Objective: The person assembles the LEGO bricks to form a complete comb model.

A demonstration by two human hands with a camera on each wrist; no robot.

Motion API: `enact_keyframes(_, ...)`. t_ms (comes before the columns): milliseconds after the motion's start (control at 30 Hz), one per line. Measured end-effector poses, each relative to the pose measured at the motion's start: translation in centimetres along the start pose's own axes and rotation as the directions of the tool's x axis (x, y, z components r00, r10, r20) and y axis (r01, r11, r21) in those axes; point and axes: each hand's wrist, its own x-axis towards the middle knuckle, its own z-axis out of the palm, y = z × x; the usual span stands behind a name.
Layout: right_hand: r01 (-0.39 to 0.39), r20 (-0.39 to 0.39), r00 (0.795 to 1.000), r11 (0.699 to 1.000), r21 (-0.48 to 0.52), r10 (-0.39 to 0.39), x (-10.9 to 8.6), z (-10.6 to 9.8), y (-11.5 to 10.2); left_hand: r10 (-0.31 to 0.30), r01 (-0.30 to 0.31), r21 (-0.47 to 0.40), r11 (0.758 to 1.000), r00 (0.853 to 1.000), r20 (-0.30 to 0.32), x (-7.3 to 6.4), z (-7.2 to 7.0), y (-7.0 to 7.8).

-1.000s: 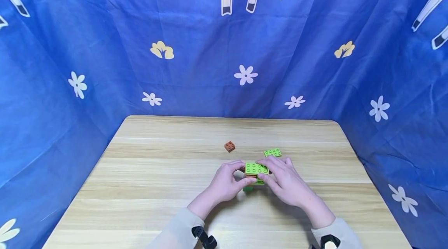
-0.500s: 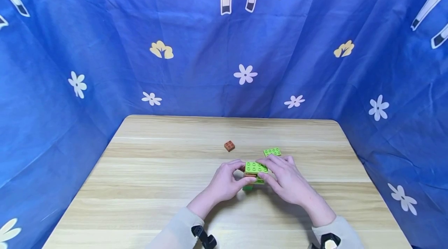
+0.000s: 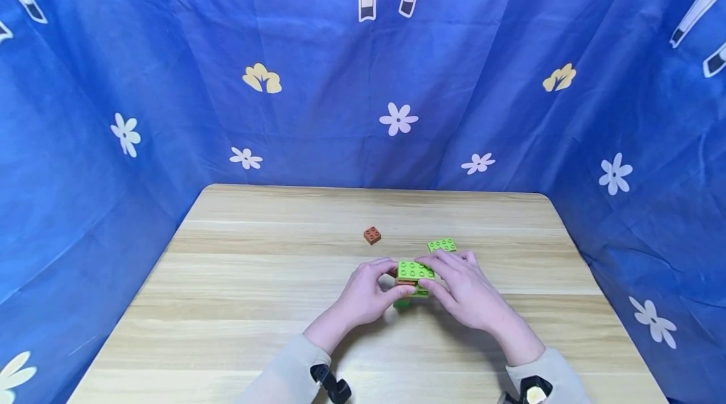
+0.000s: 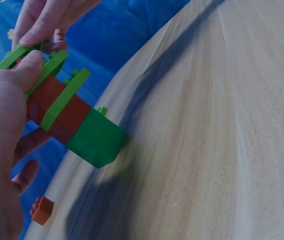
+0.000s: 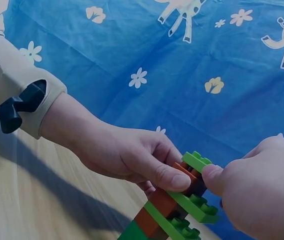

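Note:
A tower of toy building bricks stands on the table, with a dark green block [image 4: 96, 137] at its foot. Above that, brown blocks [image 4: 74, 119] alternate with lime green plates [image 5: 197, 205] that jut out to one side. My left hand [image 3: 365, 294] grips the upper tower from the left, thumb in front and fingers behind. On top is a studded lime green brick [image 3: 409, 270], whose right end my right hand [image 3: 465, 290] pinches between thumb and fingers. In the left wrist view this top brick is partly covered by both hands.
A loose brown four-stud brick [image 3: 372, 236] lies behind the tower to the left. Another lime green brick [image 3: 441, 245] lies just behind my right hand, partly covered by it. The wooden table [image 3: 255, 290] meets a blue patterned curtain [image 3: 317, 108] at its back and sides.

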Motion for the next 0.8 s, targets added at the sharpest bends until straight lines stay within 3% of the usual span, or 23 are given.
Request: enact_keyframes(800,0.036,0.028,0.999,0.997,-0.062,-0.034,0.10,-0.29,-0.09,-0.011,0.010,0.005,1.000,1.000,0.010,-0.12,-0.04,0.00)
